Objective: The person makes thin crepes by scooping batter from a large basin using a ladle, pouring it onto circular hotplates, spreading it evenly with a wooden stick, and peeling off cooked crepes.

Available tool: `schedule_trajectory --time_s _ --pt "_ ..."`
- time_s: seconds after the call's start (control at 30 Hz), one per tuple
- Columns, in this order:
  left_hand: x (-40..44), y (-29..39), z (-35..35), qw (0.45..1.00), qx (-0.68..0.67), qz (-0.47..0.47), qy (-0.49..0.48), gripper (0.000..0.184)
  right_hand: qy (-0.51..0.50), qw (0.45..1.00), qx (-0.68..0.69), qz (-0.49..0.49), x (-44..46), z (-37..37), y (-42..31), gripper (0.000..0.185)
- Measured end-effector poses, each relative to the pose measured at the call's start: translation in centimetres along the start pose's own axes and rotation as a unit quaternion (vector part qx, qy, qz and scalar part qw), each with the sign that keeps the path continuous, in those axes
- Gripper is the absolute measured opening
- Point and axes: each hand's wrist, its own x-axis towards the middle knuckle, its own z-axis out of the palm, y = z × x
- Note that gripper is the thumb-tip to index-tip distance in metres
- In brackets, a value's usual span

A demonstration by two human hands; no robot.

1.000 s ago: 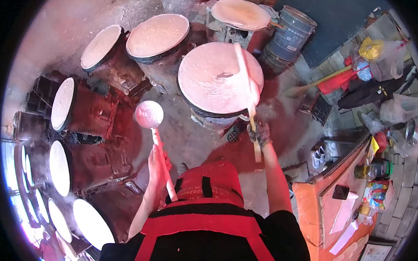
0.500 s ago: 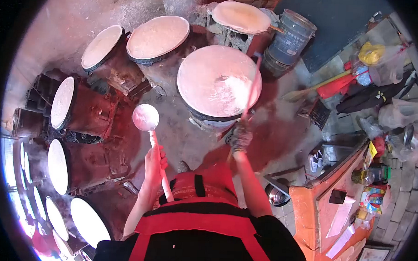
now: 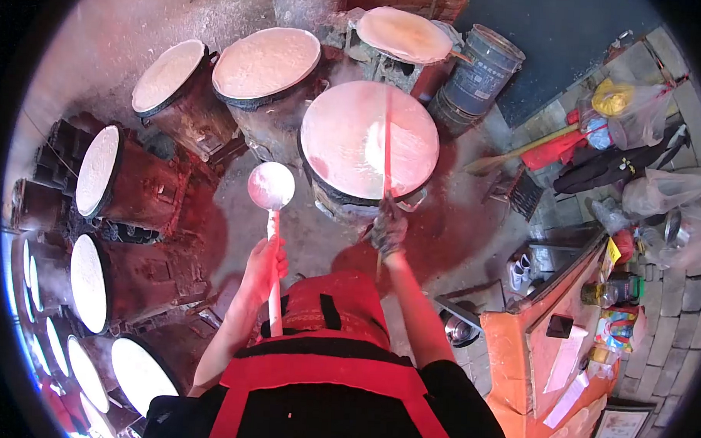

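My bare left hand [image 3: 265, 264] is wrapped round the pale handle of a ladle [image 3: 271, 187], whose round bowl points away from me over the floor, left of the nearest griddle. My right hand [image 3: 389, 230], in a dirty grey glove, grips a long thin stick [image 3: 388, 143]. The stick reaches forward across a large round griddle [image 3: 338, 134] that has a pale layer over its top. A brighter white patch shows beside the stick. I cannot tell whether the stick touches that layer.
Several drum-shaped stoves with pale round tops, such as one stove [image 3: 267, 69], curve round the left and back. A blue metal drum [image 3: 483, 73] stands behind right. An orange counter [image 3: 508, 356] with a phone [image 3: 560, 327] is at the right. A broom [image 3: 515, 151] lies beyond it.
The stick has swung left across the griddle, and my right hand has shifted left with it. My left hand and the ladle have moved a little right and forward.
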Motion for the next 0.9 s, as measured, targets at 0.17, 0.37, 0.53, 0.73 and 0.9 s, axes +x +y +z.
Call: schedule_trajectory --time_s 0.17,0.37,0.53,0.73,0.9 --pt "0.5 -0.2 0.5 0.999 0.032 -0.019 -0.011 0.014 0.091 0.976 -0.180 0.080 5.5 -2.7 -1.1 0.032" --pt "4.5 0.5 1.8 0.993 0.100 -0.026 -0.063 0.016 -0.090 0.968 -0.160 0.172 -2.3 -4.7 -4.1 0.031" --pt "11.9 1.5 6.0 0.987 0.150 0.033 -0.056 0.020 0.071 0.975 -0.166 0.127 -7.1 -5.2 -1.0 0.033" --pt "16.3 -2.1 11.4 0.992 0.118 0.017 -0.031 0.012 -0.014 0.968 -0.247 -0.044 -8.2 -1.2 7.2 0.033" --pt "15.5 4.3 7.4 0.957 0.039 -0.057 -0.281 0.009 -0.039 0.912 0.110 0.392 -5.0 0.6 -2.7 0.036"
